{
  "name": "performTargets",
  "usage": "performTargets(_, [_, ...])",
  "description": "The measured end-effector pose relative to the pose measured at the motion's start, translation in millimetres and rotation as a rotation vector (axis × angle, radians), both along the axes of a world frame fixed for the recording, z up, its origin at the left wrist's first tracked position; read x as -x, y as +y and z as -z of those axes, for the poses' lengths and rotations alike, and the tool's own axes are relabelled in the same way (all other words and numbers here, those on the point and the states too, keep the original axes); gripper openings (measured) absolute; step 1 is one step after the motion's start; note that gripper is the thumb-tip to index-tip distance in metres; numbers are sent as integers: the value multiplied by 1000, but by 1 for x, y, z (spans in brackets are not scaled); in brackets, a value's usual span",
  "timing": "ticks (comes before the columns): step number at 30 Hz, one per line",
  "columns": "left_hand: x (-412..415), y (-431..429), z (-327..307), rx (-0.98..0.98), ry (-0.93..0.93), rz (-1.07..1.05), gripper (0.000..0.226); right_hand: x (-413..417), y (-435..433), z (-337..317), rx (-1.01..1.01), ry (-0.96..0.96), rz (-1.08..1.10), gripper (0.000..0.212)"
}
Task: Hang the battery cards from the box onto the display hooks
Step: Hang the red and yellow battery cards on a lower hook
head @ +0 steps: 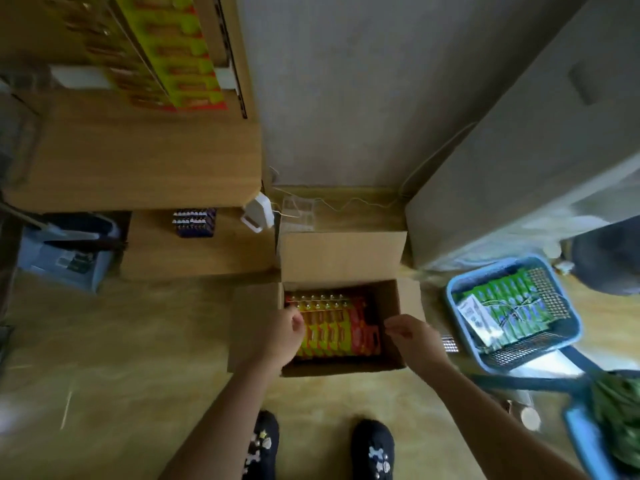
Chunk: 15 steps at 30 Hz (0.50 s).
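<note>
Cardboard box [343, 258]: open on the floor by the feet, flaps spread
Battery cards [332, 327]: red and yellow, packed in a row across the box's left part, right part bare
Left hand [280, 334]: curled at the row's left end, thumb over the cards; actual grip hidden, cannot tell
Right hand [412, 336]: fingers curled, tips just beside the row's right edge, nothing seen between them
Display rack [173, 53]: up left, well apart, already carrying green-yellow cards
Risk: likely fanning and spilling of a thick bundle if lifted by one end only; likely misaligned hang holes at the hooks
</note>
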<state>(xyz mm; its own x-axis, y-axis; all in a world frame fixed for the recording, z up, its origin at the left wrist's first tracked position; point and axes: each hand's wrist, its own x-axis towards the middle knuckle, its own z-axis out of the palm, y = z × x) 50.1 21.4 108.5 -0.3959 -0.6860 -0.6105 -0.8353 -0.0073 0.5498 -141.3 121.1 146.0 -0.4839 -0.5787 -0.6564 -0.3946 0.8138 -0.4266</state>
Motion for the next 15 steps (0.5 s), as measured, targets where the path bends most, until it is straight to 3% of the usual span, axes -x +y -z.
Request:
performTargets(8, [18,31,99,12,-35,-16,16,31,26,90,4,-26,23,25])
performTargets(15, [48,4,216,231,-39,80,24,36,5,226,40,-152,176,29])
